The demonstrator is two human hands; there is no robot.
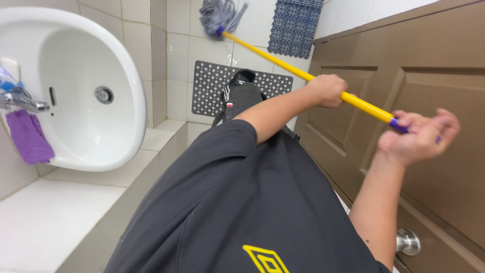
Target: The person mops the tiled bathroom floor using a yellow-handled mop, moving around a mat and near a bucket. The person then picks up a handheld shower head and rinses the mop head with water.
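Note:
A mop with a long yellow handle (pixel 283 63) and a grey string head (pixel 218 15) reaches down to the tiled floor. My left hand (pixel 327 90) is closed around the middle of the handle. The handle's purple end is held in the loosely curled fingers of my right hand (pixel 420 135), close to the brown door (pixel 434 76). My foot in a black shoe (pixel 242 78) stands on a grey perforated mat (pixel 209 86) just below the mop head. My black shirt fills the lower middle of the view.
A white washbasin (pixel 76 86) with a chrome tap (pixel 22 101) and a purple cloth (pixel 28 136) hangs at the left above a tiled ledge (pixel 60 207). A blue mat (pixel 294 25) leans on the far wall. The door's metal knob (pixel 408 241) is at lower right.

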